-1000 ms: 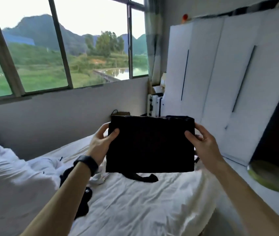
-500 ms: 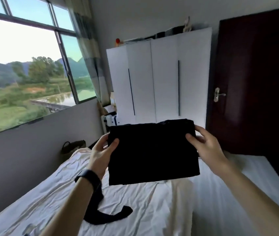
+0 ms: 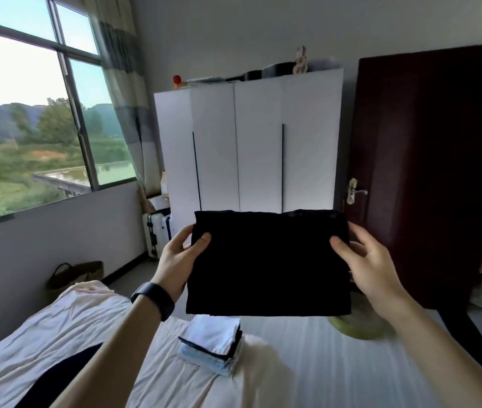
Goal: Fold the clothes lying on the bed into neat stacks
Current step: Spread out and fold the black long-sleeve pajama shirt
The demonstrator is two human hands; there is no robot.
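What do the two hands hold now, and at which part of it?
Both hold one folded black garment in the air above the bed. The left hand grips its left edge, the right hand its right edge, thumbs on the near face.

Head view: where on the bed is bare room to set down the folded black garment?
Bare white sheet for the folded black garment lies between the stack of folded white and blue clothes and the green round object, and nearer, right of that stack. The left is crowded: rumpled cream cover, dark garment.
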